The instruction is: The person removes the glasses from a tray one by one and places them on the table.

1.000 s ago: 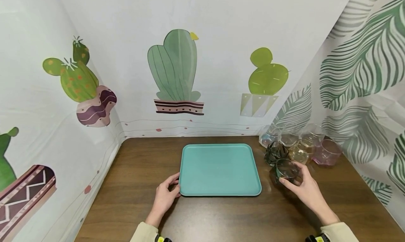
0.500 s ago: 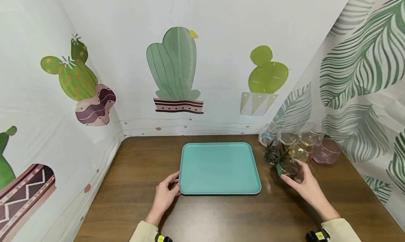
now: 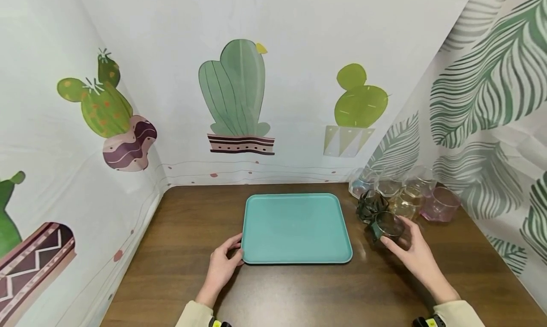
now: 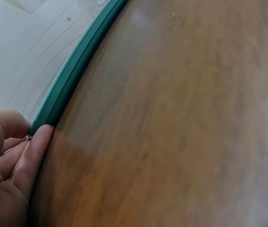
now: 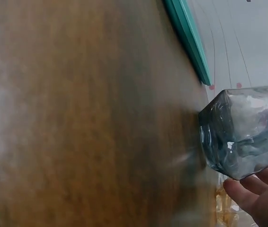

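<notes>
My right hand [image 3: 412, 253] holds a smoky grey drinking glass [image 3: 386, 227] near the right side of the tray, fingers on its far side and thumb on its near side. In the right wrist view the angular glass [image 5: 243, 132] shows faceted clear walls, with the fingertips along one side. My left hand [image 3: 224, 263] is at the near left corner of a flat turquoise tray [image 3: 297, 229]. The left wrist view shows its fingers [image 4: 34, 151] pinching the end of the tray's rim [image 4: 72, 75].
Just behind the held glass stands a dark ribbed glass [image 3: 372, 206]. An amber glass [image 3: 406, 203], a pink glass [image 3: 441, 204] and several clear glasses [image 3: 391, 181] cluster at the back right. Printed cloth [image 3: 299, 80] hangs behind the brown wooden table [image 3: 295, 294].
The right hand and its glass have shifted very slightly to the right from a second ago. The left hand and the tray keep their place.
</notes>
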The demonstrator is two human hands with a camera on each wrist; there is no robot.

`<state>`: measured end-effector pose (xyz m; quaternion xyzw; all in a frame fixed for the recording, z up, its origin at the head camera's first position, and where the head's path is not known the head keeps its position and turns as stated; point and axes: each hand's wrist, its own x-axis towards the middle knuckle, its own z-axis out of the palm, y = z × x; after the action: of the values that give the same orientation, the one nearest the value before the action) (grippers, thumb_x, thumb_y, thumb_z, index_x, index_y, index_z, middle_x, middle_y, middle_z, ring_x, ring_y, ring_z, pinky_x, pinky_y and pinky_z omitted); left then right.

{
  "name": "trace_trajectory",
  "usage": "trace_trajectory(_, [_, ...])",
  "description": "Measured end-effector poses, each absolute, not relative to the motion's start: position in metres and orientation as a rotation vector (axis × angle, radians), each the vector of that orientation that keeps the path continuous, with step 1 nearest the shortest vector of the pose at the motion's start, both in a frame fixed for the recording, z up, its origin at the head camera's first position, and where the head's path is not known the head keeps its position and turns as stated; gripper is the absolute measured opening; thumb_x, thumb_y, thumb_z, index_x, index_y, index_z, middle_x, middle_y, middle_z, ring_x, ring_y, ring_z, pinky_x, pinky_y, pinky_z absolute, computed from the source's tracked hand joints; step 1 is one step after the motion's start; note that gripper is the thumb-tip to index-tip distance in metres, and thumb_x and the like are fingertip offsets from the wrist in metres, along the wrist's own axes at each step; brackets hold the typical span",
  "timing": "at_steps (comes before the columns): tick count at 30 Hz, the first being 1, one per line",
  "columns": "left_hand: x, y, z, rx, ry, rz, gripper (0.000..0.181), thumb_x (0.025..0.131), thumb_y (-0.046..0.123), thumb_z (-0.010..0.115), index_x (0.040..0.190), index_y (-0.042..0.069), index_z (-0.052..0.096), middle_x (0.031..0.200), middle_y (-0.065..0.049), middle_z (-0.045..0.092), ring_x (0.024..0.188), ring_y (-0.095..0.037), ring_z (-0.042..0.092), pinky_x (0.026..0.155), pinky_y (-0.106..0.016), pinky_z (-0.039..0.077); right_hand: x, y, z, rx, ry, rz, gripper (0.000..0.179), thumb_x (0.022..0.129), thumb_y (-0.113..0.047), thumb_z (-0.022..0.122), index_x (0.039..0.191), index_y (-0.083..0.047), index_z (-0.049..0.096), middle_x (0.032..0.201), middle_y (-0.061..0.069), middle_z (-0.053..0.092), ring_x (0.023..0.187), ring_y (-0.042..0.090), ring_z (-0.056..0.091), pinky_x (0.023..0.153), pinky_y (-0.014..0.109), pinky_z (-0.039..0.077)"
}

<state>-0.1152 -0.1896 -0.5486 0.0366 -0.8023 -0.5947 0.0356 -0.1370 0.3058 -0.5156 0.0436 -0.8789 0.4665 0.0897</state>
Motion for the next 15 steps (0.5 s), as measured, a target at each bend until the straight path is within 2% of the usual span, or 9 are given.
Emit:
trace_trajectory(4, [-0.116, -0.191, -0.552, 0.111, -2.474, -1.800, 0.042, 0.097, 0.001, 0.067, 0.138, 0.006, 0.067, 0.120, -0.016, 0.072, 0.112, -0.028, 0.067, 0.071, -0.025, 0.062, -0.135, 0.304, -0.511, 0.103, -2.569, 1.273, 0.075, 0.098, -0.020, 0.073, 0.154, 0.008, 0.032, 0.147, 0.033, 0.043, 0.127, 0.053, 0.048, 0.090, -0.001, 0.032])
trace_trajectory(8, [-0.115, -0.191, -0.553, 0.120, -2.478, -1.783, 0.041, 0.097, 0.001, 0.067, 0.137, 0.008, 0.068, 0.119, -0.014, 0.072, 0.113, -0.027, 0.066, 0.071, -0.024, 0.062, -0.134, 0.300, -0.504, 0.059, -2.507, 1.138, 0.067, 0.098, -0.022, 0.071, 0.152, 0.004, 0.040, 0.141, 0.030, 0.049, 0.124, 0.047, 0.050, 0.093, 0.005, 0.027])
trace_trajectory(13, [-0.114, -0.191, -0.553, 0.109, -2.468, -1.775, 0.040, 0.096, -0.002, 0.067, 0.136, 0.004, 0.068, 0.119, -0.017, 0.073, 0.112, -0.029, 0.068, 0.072, -0.025, 0.062, -0.134, 0.291, -0.499, 0.103, -2.339, 1.026, 0.060, 0.091, -0.008, 0.074, 0.145, 0.003, 0.051, 0.130, 0.028, 0.055, 0.112, 0.035, 0.051, 0.094, 0.006, 0.026])
trace_trajectory(15, [-0.114, -0.191, -0.552, 0.114, -2.466, -1.779, 0.040, 0.096, -0.003, 0.067, 0.135, 0.004, 0.068, 0.119, -0.017, 0.072, 0.111, -0.029, 0.068, 0.072, -0.026, 0.063, -0.134, 0.285, -0.496, 0.166, -2.273, 0.994, 0.059, 0.087, -0.003, 0.075, 0.142, 0.004, 0.055, 0.130, 0.028, 0.055, 0.110, 0.032, 0.050, 0.096, 0.006, 0.027])
